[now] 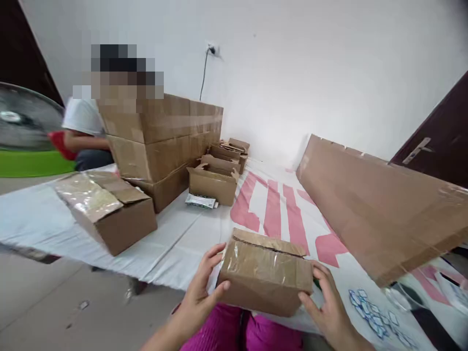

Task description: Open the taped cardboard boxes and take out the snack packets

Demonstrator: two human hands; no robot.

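Observation:
A small brown cardboard box [265, 292] sits at the table's near edge, above my lap, with clear tape across its top and a narrow gap along one top flap. My left hand [202, 287] grips its left end, thumb at the front and fingers toward the back. At the right end my right hand [327, 300] holds the box the same way, its thumb on the front lower corner. Beyond it stands an open cardboard carton [213, 187], with white printed packets [201, 201] lying before it.
To the left are a taped box [126, 222] and stacked cartons [168, 122], with a seated person [86, 119] behind them. A large cardboard panel [380, 209] leans along the right. Several small blue-edged packets [373, 312] lie on the white-and-red cloth [272, 207].

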